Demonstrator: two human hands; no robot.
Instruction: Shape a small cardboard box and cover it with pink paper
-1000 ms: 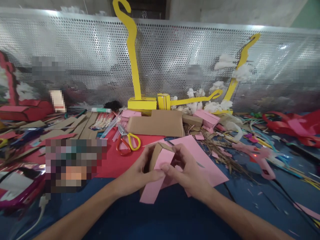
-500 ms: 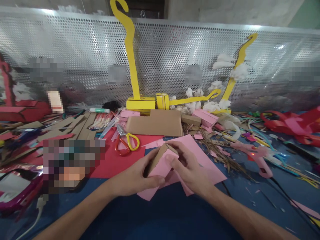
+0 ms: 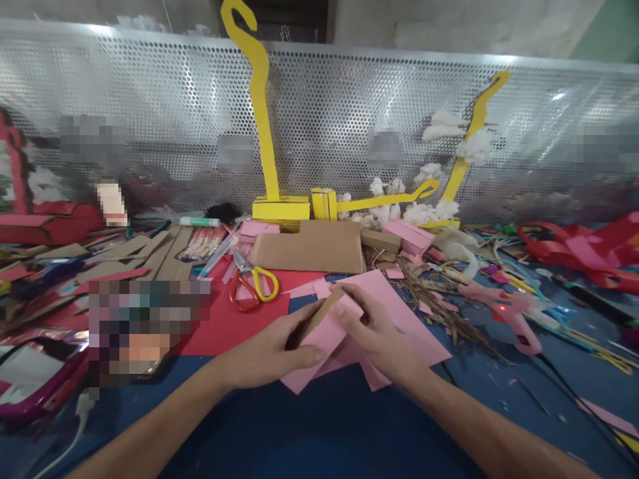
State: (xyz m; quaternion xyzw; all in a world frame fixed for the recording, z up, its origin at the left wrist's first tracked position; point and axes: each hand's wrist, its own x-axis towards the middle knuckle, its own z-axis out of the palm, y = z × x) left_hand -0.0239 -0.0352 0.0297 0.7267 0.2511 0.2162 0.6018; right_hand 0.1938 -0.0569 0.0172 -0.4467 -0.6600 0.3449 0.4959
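A small cardboard box [image 3: 323, 317] with pink paper on its upper face is held tilted between both hands. My left hand [image 3: 272, 352] grips its left side, thumb on the pink face and fingers behind it. My right hand [image 3: 382, 336] holds the right side, its thumb pressed on the pink paper near the top end. Under the hands lies a larger pink sheet [image 3: 419, 329] on the blue table. To the left, scissors [image 3: 253, 286] with red and yellow handles rest on a red sheet [image 3: 214, 326].
A pink glue gun [image 3: 512, 313] with a cord lies at the right. Behind the hands is a bent cardboard piece [image 3: 324, 246]. Yellow hook-shaped pieces [image 3: 259, 113] stand by a perforated metal panel [image 3: 329, 86]. Cardboard strips [image 3: 164, 256] lie at the left.
The box has tilted slightly between my hands, so less of its cardboard side shows. My left thumb has moved a little left along the pink paper.
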